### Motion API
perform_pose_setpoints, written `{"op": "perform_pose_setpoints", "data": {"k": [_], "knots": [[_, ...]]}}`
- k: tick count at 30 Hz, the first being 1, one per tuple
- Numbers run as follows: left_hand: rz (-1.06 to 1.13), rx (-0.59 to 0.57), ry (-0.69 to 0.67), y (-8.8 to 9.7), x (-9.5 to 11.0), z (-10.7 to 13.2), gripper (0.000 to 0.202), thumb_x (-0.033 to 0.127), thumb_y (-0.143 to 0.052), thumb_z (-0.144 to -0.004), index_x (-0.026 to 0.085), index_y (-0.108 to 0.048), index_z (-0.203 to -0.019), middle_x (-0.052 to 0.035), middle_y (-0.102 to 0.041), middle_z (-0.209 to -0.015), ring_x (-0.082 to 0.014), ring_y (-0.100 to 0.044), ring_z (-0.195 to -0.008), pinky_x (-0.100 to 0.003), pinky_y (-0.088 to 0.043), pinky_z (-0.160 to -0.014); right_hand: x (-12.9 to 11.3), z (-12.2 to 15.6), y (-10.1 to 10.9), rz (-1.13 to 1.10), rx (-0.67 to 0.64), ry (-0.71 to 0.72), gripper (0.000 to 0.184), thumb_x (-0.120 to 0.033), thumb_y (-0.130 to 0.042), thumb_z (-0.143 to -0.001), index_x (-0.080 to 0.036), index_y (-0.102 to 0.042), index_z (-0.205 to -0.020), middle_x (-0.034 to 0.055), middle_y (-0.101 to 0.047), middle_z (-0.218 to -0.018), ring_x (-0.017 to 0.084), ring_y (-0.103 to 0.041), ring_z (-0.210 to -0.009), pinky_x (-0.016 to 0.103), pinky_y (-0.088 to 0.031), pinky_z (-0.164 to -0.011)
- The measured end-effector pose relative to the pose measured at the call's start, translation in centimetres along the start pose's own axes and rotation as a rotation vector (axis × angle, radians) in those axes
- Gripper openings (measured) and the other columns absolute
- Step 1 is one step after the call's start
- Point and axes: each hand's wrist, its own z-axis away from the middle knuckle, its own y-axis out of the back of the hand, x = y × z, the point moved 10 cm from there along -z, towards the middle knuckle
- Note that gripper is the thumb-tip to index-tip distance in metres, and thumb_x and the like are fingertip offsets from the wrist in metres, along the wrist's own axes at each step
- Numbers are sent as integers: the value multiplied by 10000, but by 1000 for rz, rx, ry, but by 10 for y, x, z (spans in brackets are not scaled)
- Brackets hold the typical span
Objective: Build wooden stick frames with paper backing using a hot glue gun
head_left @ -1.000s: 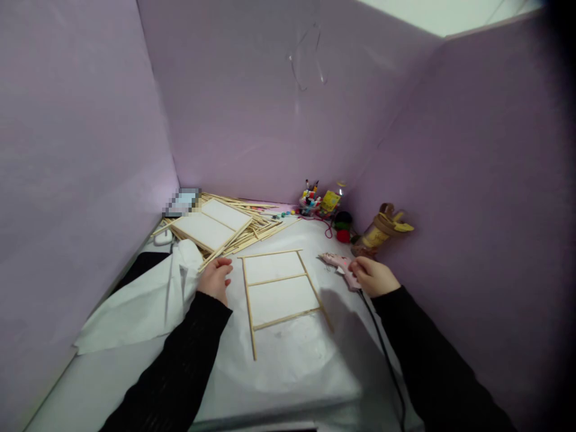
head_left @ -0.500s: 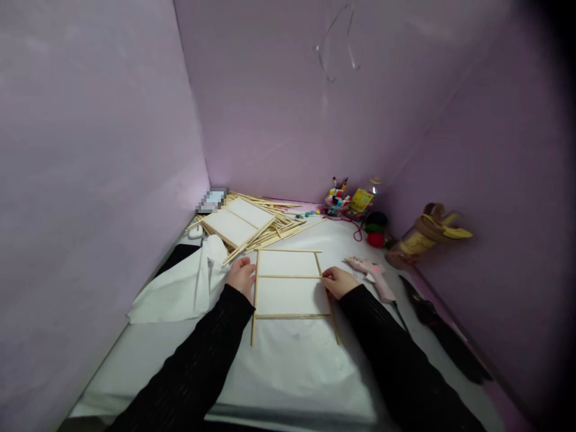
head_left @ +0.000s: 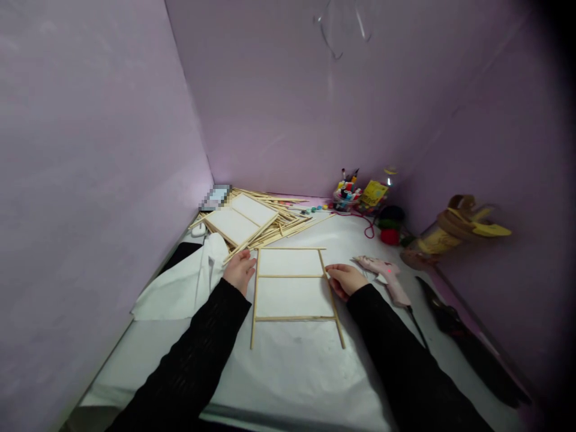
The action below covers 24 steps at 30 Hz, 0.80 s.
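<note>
A frame of thin wooden sticks [head_left: 294, 276] backed by a white sheet lies flat on the white-covered table, its two side sticks running past the lower crossbar. My left hand [head_left: 240, 271] is just left of the frame's upper corner, fingers loosely curved with nothing visible between them. At the opposite side, my right hand [head_left: 345, 281] has its fingertips at the right side stick beside the middle crossbar, not wrapped around it. A second stick frame with white backing [head_left: 240, 219] rests on a pile of loose sticks [head_left: 292, 227] behind.
A pink glue gun [head_left: 387, 277] with a black cord lies at right, near a dark long object [head_left: 468, 342]. Behind stand a cup of markers [head_left: 346, 197], yarn [head_left: 390, 235] and a lidded jar [head_left: 445, 231]. White cloth [head_left: 180, 288] lies left; a blurred device [head_left: 216, 197] is at the back.
My right hand has drawn slightly outward from the frame, and my left hand has shifted a little away too. The frame stays nearly in place while the camera view has turned slightly.
</note>
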Motion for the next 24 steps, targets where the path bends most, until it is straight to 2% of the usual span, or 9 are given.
{"op": "perform_pose_setpoints", "data": {"k": [3,8,12,17,21,24], "knots": [[35,-44,34,-4,-2,-5,268,36,-595,-581,158,-554,-816,-30,-559,-868,-144,-600,-829,-275,-460,-780,0,4,-6,-96,-51,-10,176,-280,-493,-710,-201,-485,-868,-86,-437,-362,90,-309,-254,207,-164,-270],[57,-49,54,-2,-7,-7,312,-16,-576,-597,139,-554,-866,-71,-588,-923,-138,-614,-819,-257,-493,-760,-4,14,-9,-208,-100,-7,161,-322,-506,-708,-203,-466,-808,-81,-424,-358,85,-294,-253,201,-150,-265],[51,-47,-8,-1,-8,-8,390,-78,-560,-548,140,-566,-871,-65,-587,-932,-126,-602,-840,-210,-494,-696,-5,19,-5,-265,-122,-8,174,-345,-536,-707,-203,-460,-772,-84,-419,-386,72,-298,-260,195,-153,-275],[79,-80,-29,-2,-6,-8,378,-55,-620,-525,141,-598,-848,-34,-594,-846,-123,-599,-806,-209,-503,-671,-2,15,-4,-301,-142,11,200,-365,-572,-680,-209,-456,-726,-81,-424,-389,65,-294,-262,197,-143,-284],[103,-142,-18,-6,1,-4,342,-48,-650,-527,133,-595,-812,-26,-619,-803,-114,-614,-767,-199,-508,-675,-3,10,4,-252,-92,82,263,-427,-602,-643,-211,-456,-683,-88,-389,-387,57,-278,-272,201,-126,-299],[107,-219,8,-12,7,1,373,-38,-674,-528,146,-583,-840,-39,-654,-839,-130,-637,-777,-206,-518,-673,-5,11,14,-186,-32,107,267,-444,-610,-645,-216,-477,-686,-87,-395,-419,58,-304,-311,198,-159,-324]]}}
